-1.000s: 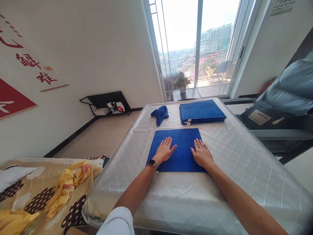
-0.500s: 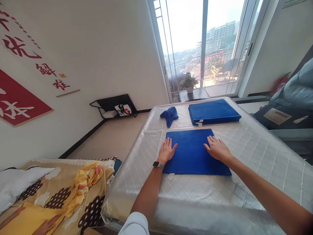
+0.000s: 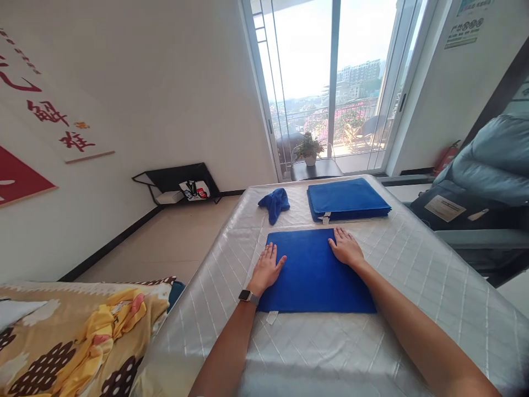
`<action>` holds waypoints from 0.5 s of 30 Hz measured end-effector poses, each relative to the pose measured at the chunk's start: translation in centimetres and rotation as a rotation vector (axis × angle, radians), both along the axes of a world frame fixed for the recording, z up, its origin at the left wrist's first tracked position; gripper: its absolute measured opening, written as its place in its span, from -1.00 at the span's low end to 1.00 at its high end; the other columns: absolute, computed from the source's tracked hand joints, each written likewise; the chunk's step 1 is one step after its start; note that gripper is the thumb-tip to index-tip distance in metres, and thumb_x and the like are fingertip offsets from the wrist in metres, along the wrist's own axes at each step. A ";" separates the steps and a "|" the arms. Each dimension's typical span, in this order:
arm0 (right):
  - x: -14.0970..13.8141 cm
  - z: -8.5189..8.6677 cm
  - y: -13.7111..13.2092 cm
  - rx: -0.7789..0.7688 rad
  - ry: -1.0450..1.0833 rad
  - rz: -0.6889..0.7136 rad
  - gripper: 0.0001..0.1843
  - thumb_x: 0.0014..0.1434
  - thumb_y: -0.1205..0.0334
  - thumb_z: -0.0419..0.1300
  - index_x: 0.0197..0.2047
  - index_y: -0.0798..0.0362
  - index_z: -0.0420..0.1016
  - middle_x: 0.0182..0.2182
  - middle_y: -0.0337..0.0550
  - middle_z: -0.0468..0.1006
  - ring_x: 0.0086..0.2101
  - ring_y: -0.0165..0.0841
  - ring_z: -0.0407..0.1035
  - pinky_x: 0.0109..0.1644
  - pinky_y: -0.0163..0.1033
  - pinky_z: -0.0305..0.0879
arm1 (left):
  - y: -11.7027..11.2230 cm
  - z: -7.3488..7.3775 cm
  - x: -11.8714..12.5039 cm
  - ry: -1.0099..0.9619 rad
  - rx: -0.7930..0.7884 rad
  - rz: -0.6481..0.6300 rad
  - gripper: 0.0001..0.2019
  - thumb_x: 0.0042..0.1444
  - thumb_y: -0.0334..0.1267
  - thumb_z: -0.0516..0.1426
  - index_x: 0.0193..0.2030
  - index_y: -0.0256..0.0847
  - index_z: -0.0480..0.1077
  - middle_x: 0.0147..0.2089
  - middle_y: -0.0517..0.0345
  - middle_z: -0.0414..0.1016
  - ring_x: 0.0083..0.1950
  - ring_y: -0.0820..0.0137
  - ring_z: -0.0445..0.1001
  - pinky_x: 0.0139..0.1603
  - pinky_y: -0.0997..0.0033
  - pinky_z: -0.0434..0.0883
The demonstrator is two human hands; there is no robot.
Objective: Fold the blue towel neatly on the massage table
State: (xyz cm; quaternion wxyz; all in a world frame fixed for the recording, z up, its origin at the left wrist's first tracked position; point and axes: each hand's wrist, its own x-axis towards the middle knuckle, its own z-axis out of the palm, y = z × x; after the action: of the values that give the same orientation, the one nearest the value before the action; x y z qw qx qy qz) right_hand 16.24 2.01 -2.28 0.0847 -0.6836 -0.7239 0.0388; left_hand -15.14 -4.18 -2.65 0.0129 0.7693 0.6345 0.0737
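Observation:
A folded blue towel point(image 3: 316, 273) lies flat on the silver quilted table point(image 3: 413, 259) in front of me. My left hand point(image 3: 266, 269) rests flat on the towel's left edge, fingers stretched out, a watch on the wrist. My right hand point(image 3: 346, 248) lies flat on the towel's far right corner, fingers spread. Neither hand holds anything. Beyond the towel sits a stack of folded blue towels point(image 3: 346, 199). A crumpled blue cloth point(image 3: 275, 203) lies to the left of that stack.
A bed with a patterned yellow-brown cover point(image 3: 78, 331) stands at the lower left. A black low shelf point(image 3: 177, 182) is against the left wall. A potted plant point(image 3: 309, 149) stands by the glass balcony door. A grey-blue padded chair point(image 3: 491, 171) is at the right.
Both hands slid outward and away across the towel: the left one to its left edge, the right one up to its far right corner. The camera view shifted.

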 end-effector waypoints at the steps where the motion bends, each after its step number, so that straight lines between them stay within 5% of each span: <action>1: -0.1 0.2 -0.1 -0.008 0.004 0.001 -0.24 0.43 -0.03 -0.28 0.51 0.30 -0.05 0.48 0.01 -0.03 0.44 -0.24 -0.17 0.48 -0.09 -0.25 | 0.0 0.0 0.0 0.007 -0.005 0.003 -0.20 0.42 0.19 -0.33 0.50 -0.49 -0.02 0.54 -0.29 -0.10 0.55 0.13 -0.10 0.49 0.11 0.03; 9: -0.3 0.5 -0.1 -0.022 0.049 -0.003 -0.26 0.43 0.02 -0.29 0.51 0.31 -0.06 0.48 0.04 -0.06 0.44 -0.25 -0.20 0.48 -0.09 -0.30 | 0.3 1.1 0.5 0.073 -0.016 0.035 -0.22 0.41 0.19 -0.30 0.51 -0.41 -0.03 0.53 -0.24 -0.02 0.53 0.09 -0.01 0.48 0.03 0.06; 12: -0.3 0.3 0.0 -0.019 0.068 0.002 -0.27 0.43 0.03 -0.28 0.51 0.29 -0.04 0.48 0.04 -0.05 0.44 -0.26 -0.20 0.48 -0.08 -0.29 | 1.0 2.9 3.5 0.083 0.132 -0.051 -0.26 0.41 0.17 -0.26 0.47 -0.38 0.10 0.48 -0.21 0.14 0.50 0.09 0.09 0.48 0.06 0.07; 15: -0.3 0.3 -0.1 -0.010 0.074 0.005 -0.28 0.43 0.05 -0.26 0.50 0.30 -0.03 0.48 0.06 -0.04 0.44 -0.25 -0.19 0.48 -0.07 -0.27 | 2.6 4.3 9.0 0.008 0.192 -0.276 -0.34 0.43 0.14 -0.23 0.39 -0.30 0.26 0.37 -0.14 0.34 0.40 0.17 0.28 0.42 0.18 0.20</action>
State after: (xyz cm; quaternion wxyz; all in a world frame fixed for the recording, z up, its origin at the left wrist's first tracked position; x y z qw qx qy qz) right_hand 15.89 1.96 -1.95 0.1077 -0.6803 -0.7218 0.0681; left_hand -6.10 -1.59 1.69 -0.0534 0.8472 0.5128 0.1286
